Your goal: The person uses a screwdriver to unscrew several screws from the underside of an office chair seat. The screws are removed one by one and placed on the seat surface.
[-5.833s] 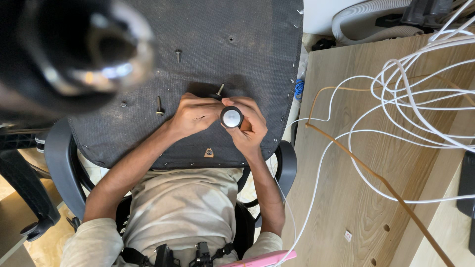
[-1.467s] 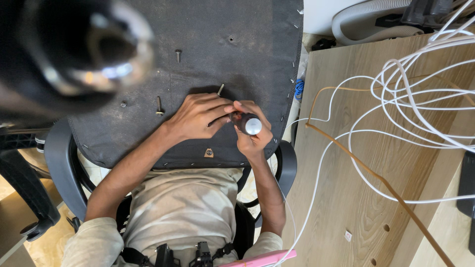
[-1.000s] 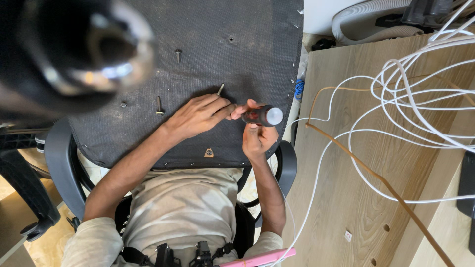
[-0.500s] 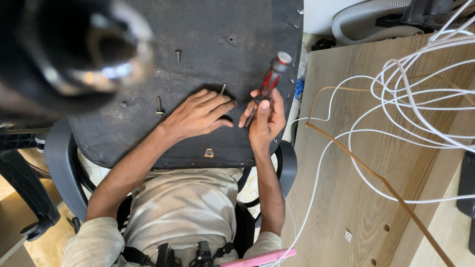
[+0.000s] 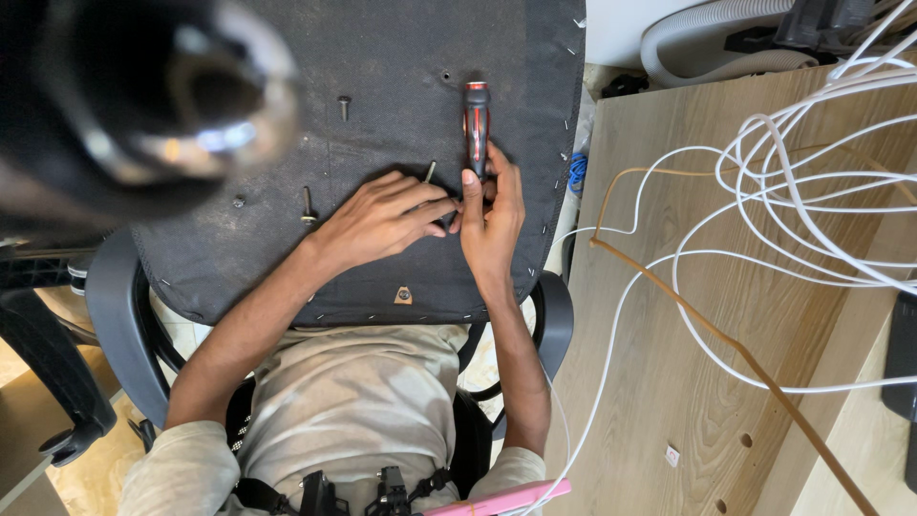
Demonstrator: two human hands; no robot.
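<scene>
Hands at work on the black fabric underside of a chair seat (image 5: pixel 382 76) lying across our lap.

Beside it slopes a pale wooden board (image 5: pixel 688 315) draped in white cables (image 5: pixel 812 182). Our left hand (image 5: pixel 382 222) lies flat, fingers together, near a loose steel bolt (image 5: pixel 308 204). Our right hand (image 5: pixel 489 222) pinches the red-and-black screwdriver (image 5: pixel 476 119), whose handle points away from us over the seat.

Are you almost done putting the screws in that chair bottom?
Partway, it seems. Two screws stand in the black seat underside, heads raised, not down flat. In hand: the right hand holds the red and black screwdriver, laid flat, and the left hand rests beside another screw. One hole looks empty.
</scene>
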